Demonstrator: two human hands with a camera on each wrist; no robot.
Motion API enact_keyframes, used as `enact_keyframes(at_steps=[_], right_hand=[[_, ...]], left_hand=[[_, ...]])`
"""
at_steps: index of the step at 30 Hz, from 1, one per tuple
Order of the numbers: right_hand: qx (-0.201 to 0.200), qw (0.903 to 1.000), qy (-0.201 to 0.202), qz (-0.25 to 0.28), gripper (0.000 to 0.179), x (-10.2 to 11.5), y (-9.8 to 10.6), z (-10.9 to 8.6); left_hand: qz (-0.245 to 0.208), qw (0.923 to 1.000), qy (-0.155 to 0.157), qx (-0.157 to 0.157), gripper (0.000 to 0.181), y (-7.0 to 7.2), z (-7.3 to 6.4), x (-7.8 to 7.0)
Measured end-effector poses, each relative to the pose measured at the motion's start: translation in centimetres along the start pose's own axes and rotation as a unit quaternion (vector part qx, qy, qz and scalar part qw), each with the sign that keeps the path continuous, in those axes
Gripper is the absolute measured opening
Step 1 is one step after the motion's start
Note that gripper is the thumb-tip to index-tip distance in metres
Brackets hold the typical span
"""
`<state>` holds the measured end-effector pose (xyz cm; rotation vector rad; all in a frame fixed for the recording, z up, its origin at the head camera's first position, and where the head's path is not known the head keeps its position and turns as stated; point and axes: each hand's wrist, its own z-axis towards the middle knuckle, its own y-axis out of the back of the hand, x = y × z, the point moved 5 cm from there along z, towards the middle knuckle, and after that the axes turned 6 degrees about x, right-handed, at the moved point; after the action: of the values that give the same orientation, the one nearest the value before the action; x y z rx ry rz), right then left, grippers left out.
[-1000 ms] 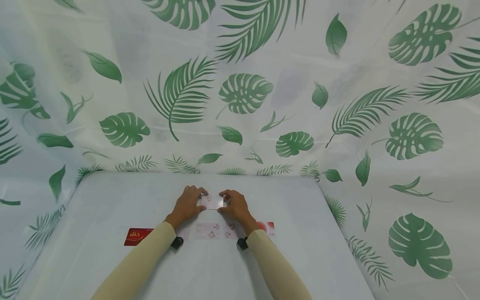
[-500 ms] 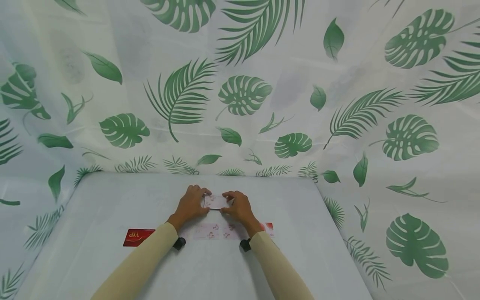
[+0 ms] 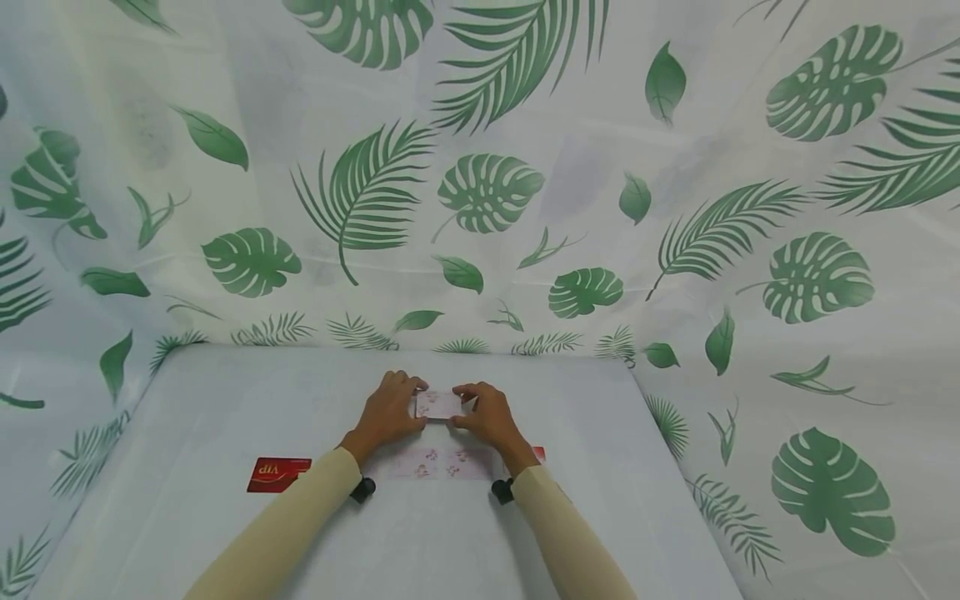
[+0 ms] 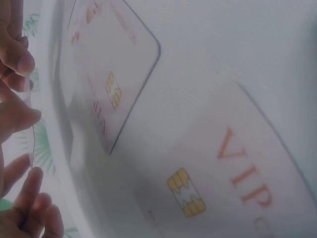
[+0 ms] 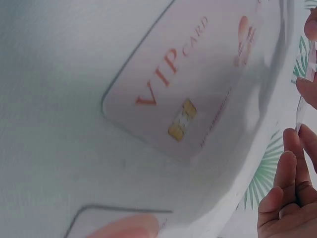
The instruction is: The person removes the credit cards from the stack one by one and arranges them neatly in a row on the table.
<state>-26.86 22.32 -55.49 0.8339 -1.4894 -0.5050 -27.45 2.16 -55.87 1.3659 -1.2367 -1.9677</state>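
Observation:
Out over the far middle of the table, my left hand pinches the left end of a pale pink card between thumb and fingers. The right hand pinches its other end the same way. From both wrists the held card shows as a thin edge between fingertips. Below the hands, pale pink cards with flower prints lie flat in a row. Close up, a table card bears orange "VIP CARD" lettering and a gold chip. The sleeves and wrists hide parts of the row.
A red VIP card lies left of the row, partly under the left sleeve. At the right end, a red-marked card peeks out behind the right wrist. The white table ends at a leaf-printed curtain behind and at the sides.
Both hands have shifted slightly right with the pale pink card held between them. The right wrist now covers more of the red-marked card. The cards on the table have stayed put.

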Motion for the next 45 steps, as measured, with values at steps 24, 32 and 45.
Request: enact_keyframes(at_steps=[24, 32, 45], right_hand=[[-0.007, 0.9999, -0.003, -0.007, 0.052, -2.3, 3.0, -2.0], [-0.008, 0.9999, -0.006, -0.001, 0.052, -3.2, 4.3, -3.2], [-0.027, 0.9993, 0.009, 0.024, 0.052, -5.3, 6.1, -5.2]], left_hand=[[0.014, 0.9984, -0.053, 0.014, 0.051, -0.7, 0.2, -2.9], [-0.015, 0.9973, -0.071, 0.011, 0.052, -0.6, 0.2, -4.2], [-0.041, 0.9956, -0.083, -0.01, 0.048, -1.5, 0.3, -6.1]])
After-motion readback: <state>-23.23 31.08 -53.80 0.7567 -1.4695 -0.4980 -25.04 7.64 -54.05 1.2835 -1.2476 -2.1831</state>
